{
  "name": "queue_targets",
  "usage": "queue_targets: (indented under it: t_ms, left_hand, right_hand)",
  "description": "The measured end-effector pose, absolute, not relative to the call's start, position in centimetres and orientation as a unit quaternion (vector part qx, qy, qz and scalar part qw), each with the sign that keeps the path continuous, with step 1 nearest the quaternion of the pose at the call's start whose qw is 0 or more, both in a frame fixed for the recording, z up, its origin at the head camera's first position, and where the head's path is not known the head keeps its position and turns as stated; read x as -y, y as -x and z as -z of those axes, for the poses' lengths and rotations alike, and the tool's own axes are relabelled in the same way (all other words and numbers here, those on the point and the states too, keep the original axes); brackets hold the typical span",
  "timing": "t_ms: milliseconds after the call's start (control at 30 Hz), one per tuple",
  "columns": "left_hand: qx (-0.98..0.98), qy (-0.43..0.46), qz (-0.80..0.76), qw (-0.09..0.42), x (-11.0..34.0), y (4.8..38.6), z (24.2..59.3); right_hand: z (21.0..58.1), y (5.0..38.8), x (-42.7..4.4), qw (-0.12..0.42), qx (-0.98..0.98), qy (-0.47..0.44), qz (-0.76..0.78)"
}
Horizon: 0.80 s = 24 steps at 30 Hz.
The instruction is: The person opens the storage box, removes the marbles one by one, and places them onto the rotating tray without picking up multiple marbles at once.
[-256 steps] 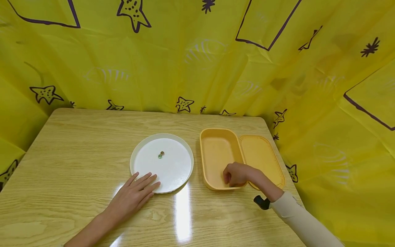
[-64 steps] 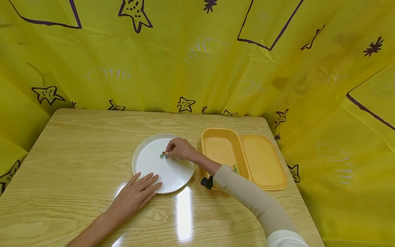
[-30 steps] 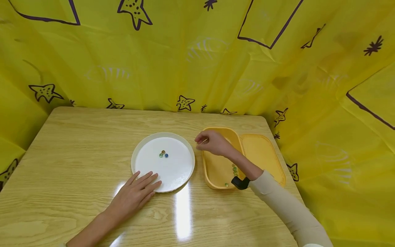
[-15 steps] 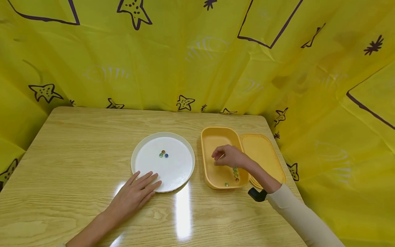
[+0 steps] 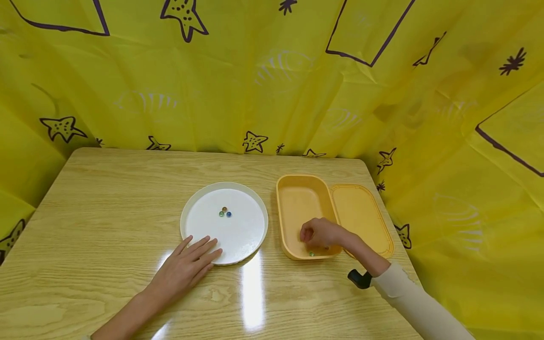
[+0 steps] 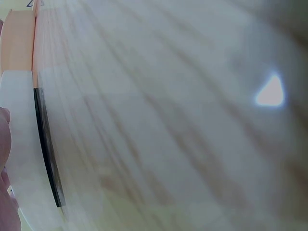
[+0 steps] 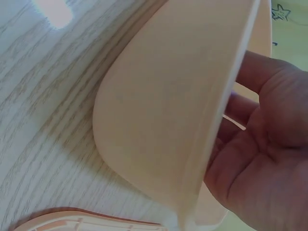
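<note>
A white round tray [image 5: 250,231] holds three small marbles: a brown one [image 5: 225,208], a green one [image 5: 221,214] and a blue one [image 5: 229,214], close together. My left hand [image 5: 180,269] lies spread, its fingers over the tray's near left rim. My right hand [image 5: 325,233] reaches down into the orange box [image 5: 297,203], fingers bent. Just below it in the box is a green marble [image 5: 311,253]. In the right wrist view the box wall [image 7: 159,91] hides the fingertips of my right hand [image 7: 274,144], so anything between them cannot be seen.
The orange lid [image 5: 361,217] lies flat against the box's right side on the wooden table [image 5: 119,198]. A yellow patterned curtain [image 5: 229,80] hangs behind the table and along its right side. The left wrist view shows the tray's side [image 6: 24,130] and tabletop.
The blue marble now sits by the other two on the tray, let go by my right hand. That hand has moved right and down into the box; my left hand has stayed put.
</note>
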State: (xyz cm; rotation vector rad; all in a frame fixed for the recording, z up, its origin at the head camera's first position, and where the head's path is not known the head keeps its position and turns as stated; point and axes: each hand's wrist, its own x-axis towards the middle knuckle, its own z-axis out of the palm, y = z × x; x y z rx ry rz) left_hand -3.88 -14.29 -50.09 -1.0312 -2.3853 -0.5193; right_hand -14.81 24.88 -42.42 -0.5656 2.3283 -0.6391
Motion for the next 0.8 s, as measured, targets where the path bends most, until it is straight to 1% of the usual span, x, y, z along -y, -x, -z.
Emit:
queue_targets:
  t_ms: [167, 300, 533, 800]
  left_hand:
    - [0.875, 0.376, 0.184, 0.241, 14.33, 3.87, 50.03]
    - [0.878, 0.375, 0.184, 0.235, 14.34, 3.86, 50.02]
    - [0.887, 0.369, 0.179, 0.214, 14.4, 3.81, 50.09]
    - [0.886, 0.372, 0.18, 0.213, 14.38, 3.81, 49.92]
  right_hand:
    - [42.44, 14.5, -24.78, 0.335, -0.882, 0.254, 0.212]
    - [42.46, 14.35, -24.93, 0.343, -0.876, 0.267, 0.207]
    - [42.6, 14.12, -25.24, 0.358, -0.872, 0.266, 0.204]
    - [42.34, 14.06, -25.24, 0.352, -0.877, 0.267, 0.188]
